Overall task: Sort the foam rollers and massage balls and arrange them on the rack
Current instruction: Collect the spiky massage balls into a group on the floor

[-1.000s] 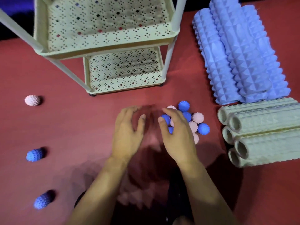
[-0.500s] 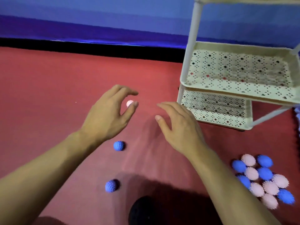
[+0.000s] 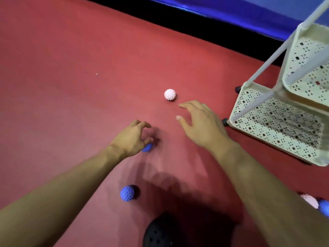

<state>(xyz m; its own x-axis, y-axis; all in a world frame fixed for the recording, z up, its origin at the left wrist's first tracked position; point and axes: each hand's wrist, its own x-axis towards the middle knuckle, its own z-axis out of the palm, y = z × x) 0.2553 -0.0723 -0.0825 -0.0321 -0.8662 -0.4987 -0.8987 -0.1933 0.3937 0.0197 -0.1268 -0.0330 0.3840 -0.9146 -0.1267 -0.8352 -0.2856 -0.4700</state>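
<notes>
Right hand [image 3: 201, 125] is reaching, fingers spread and holding nothing, toward the pink ball [image 3: 170, 94] lying just beyond its fingertips (left hand [image 3: 130, 140] is curling round a blue ball [image 3: 147, 147]).

Left hand [image 3: 130, 139] curling over a blue ball [image 3: 147, 147] on the red floor [image 3: 71, 86]; right hand [image 3: 201, 125] reaching, fingers spread, near a pink ball [image 3: 170, 94]; second blue ball [image 3: 127, 193] lying nearer; rack [image 3: 249, 111] standing at right.
</notes>
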